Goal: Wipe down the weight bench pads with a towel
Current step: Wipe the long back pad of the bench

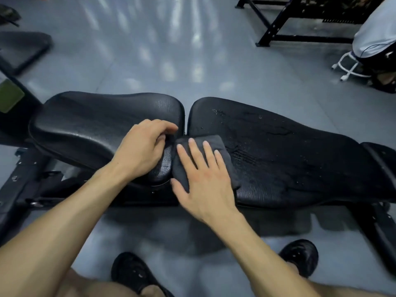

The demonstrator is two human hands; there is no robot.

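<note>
Grey gym flooring (pixel 150 50) fills the upper frame, with a black rack frame (pixel 276 24) at the upper right and a white stool base (pixel 347 67) below it. Across the middle lies the weight bench, its long axis running left to right — a seat pad (pixel 90 121) on the left and a longer back pad (pixel 289 151) on the right, split by a narrow gap at centre frame. The back pad's surface looks streaked and speckled with droplets.

A dark folded towel (pixel 216 144) sits on the back pad's near left corner, just beside the gap. The right hand (pixel 205 179) lies flat on it, fingers straight and spread, pointing toward the upper frame and pressing the cloth down. The left hand (pixel 143 146) rests on the seat pad's right end, fingers curled at the pad's edge by the gap; whether it pinches the towel's corner I cannot tell. Two black shoes (pixel 300 256) stand on the floor at the bottom of the frame.
</note>
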